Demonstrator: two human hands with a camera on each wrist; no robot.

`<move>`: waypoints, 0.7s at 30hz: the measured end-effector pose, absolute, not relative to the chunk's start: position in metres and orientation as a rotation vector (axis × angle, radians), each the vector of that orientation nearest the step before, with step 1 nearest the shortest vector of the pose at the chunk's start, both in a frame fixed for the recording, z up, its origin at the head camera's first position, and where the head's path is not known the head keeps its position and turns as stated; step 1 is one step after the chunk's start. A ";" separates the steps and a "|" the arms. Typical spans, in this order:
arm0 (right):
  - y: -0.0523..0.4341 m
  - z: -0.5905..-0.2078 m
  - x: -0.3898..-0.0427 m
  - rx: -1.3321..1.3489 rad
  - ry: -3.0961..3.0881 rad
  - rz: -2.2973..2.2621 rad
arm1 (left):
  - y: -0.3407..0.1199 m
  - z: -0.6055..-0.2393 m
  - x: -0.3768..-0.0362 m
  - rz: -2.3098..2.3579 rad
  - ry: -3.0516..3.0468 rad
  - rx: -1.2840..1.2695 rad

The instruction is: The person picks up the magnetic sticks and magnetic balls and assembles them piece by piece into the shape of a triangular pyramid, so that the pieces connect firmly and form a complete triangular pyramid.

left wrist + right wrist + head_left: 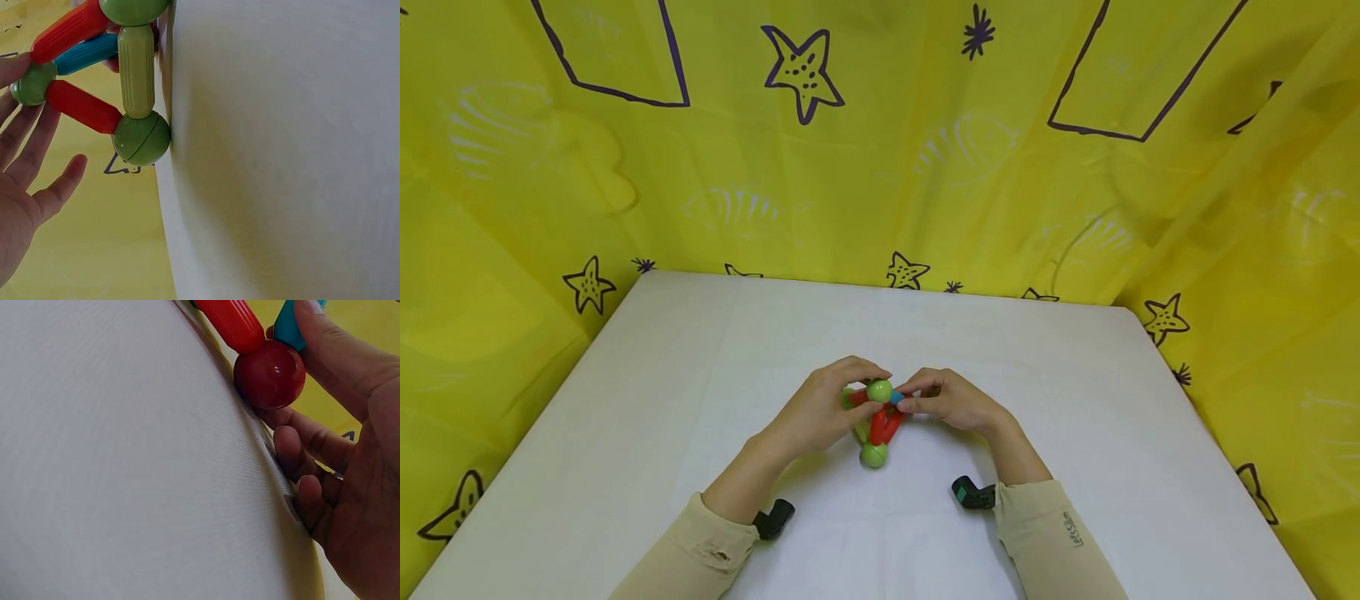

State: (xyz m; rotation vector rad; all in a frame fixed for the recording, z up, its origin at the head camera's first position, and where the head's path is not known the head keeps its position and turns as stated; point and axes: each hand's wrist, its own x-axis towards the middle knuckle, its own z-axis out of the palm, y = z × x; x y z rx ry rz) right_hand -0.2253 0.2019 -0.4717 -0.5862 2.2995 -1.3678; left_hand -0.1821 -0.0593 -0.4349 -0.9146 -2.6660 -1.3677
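Observation:
A small frame of plastic building rods and balls stands on the white table point(760, 333), between both hands. Thumb and fingers of my left hand point(822, 410) pinch the green ball point(879, 390) at its top. A blue rod point(897, 398) runs from that ball, and my right hand point(957, 402) pinches it between thumb and finger. Red rods point(82, 106), a yellow-green rod point(136, 72) and lower green balls point(142, 139) make up the rest. In the right wrist view a red ball point(270, 375) joins the blue rod and a red rod point(232, 324).
Yellow curtains point(865, 167) with drawn stars and fish surround the table at the back and sides. Black wrist devices point(973, 493) stick out from the beige sleeves point(1052, 533) near the table surface.

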 end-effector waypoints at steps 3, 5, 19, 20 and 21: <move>0.202 -0.472 -0.225 -0.579 2.296 -1.365 | -0.059 -0.436 -0.182 -1.371 -2.664 -0.939; 0.203 -0.472 -0.226 -0.580 2.300 -1.360 | -0.060 -0.435 -0.182 -1.370 -2.668 -0.951; 0.204 -0.472 -0.226 -0.570 2.294 -1.365 | -0.058 -0.437 -0.183 -1.367 -2.664 -0.958; 0.204 -0.472 -0.227 -0.573 2.296 -1.362 | -0.058 -0.437 -0.183 -1.366 -2.664 -0.959; 0.204 -0.472 -0.227 -0.576 2.296 -1.359 | -0.058 -0.437 -0.183 -1.366 -2.667 -0.958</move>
